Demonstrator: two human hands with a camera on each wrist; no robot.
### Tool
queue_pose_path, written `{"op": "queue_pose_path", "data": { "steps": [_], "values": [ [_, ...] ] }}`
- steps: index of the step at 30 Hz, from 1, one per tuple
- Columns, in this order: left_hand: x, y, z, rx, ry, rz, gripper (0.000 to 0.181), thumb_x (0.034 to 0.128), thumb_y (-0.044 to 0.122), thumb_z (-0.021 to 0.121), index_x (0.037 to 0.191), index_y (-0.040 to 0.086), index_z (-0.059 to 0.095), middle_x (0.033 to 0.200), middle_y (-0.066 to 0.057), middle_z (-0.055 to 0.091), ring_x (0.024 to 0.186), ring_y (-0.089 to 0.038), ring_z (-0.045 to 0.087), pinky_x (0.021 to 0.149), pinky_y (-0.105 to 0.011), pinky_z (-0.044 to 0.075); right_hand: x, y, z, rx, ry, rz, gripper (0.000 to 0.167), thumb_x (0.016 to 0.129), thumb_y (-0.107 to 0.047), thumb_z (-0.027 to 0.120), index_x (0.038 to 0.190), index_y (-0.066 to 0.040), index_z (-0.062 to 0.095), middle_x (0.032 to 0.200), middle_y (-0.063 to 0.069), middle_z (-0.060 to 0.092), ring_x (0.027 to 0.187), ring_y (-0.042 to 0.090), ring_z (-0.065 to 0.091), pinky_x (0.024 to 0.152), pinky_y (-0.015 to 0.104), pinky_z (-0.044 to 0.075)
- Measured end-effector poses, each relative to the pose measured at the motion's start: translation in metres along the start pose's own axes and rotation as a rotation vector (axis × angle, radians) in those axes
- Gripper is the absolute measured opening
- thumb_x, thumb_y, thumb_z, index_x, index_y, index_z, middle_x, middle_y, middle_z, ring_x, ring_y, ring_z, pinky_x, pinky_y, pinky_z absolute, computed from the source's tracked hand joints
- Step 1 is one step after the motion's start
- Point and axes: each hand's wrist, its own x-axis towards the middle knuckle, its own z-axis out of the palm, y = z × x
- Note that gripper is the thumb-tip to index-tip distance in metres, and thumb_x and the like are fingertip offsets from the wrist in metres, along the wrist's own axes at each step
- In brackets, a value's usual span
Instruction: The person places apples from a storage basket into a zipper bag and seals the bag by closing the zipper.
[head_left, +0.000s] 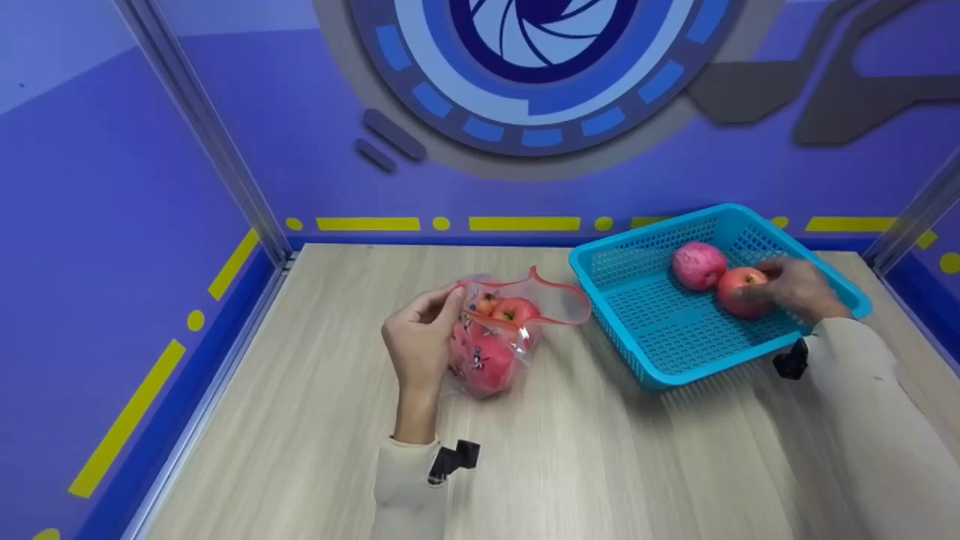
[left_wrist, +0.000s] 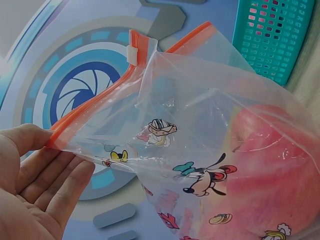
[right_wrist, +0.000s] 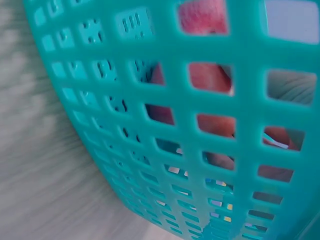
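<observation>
My left hand pinches the red-edged rim of a clear printed zip bag, whose mouth gapes open. Inside the bag are red apples. In the left wrist view, thumb and fingertips of the left hand hold one corner of the bag. Over at the right, my right hand grips a red apple inside the blue basket. A second, pinker apple lies against it. The right wrist view shows the basket wall, with the hand partly hidden behind it.
The basket stands at the back right of the wooden table, close to the printed back wall. A metal post rises at the back left corner. The bag rests left of the basket, a short gap between them.
</observation>
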Motion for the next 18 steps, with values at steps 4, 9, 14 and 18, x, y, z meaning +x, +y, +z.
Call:
{"op": "queue_pose_path", "data": {
  "steps": [4,9,14,18],
  "values": [
    [0.0008,-0.0008,-0.0005,0.003,-0.001,-0.002,0.012,0.0928,0.015,0.085,0.099,0.005,0.085,0.09,-0.001,0.08,0.078,-0.017,0.073,0.067,-0.024,0.057,0.0024,-0.0005,0.0003,0.011,-0.057,-0.007,0.098,0.094,-0.044,0.082,0.153,0.017,0.032,0.146,0.042,0.038,0.127,0.056,0.04,0.109,0.069,0.041],
    [0.0,-0.0002,-0.0001,0.004,0.001,0.005,0.012,0.0931,0.015,0.085,0.099,0.004,0.085,0.09,-0.002,0.08,0.076,-0.017,0.072,0.065,-0.023,0.056,0.0015,-0.003,-0.0004,0.013,-0.087,0.004,0.1,0.093,-0.045,0.081,0.155,0.014,0.031,0.149,0.042,0.036,0.129,0.057,0.038,0.109,0.07,0.04],
    [-0.0001,0.0002,0.0,0.002,0.001,0.008,0.012,0.0931,0.015,0.085,0.099,0.004,0.085,0.089,-0.002,0.08,0.075,-0.017,0.071,0.064,-0.023,0.055,-0.0006,-0.0042,0.0009,0.017,-0.074,0.003,0.103,0.092,-0.049,0.082,0.156,0.014,0.031,0.152,0.042,0.035,0.13,0.057,0.038,0.108,0.071,0.041],
    [-0.0001,-0.0002,0.0001,0.0,-0.003,0.006,0.012,0.0929,0.015,0.085,0.099,0.004,0.085,0.088,-0.001,0.08,0.073,-0.018,0.071,0.063,-0.023,0.054,-0.0026,-0.0018,0.0037,0.025,-0.064,0.01,0.106,0.091,-0.052,0.083,0.157,0.012,0.032,0.151,0.041,0.035,0.13,0.058,0.038,0.106,0.07,0.042]
  ]
}}
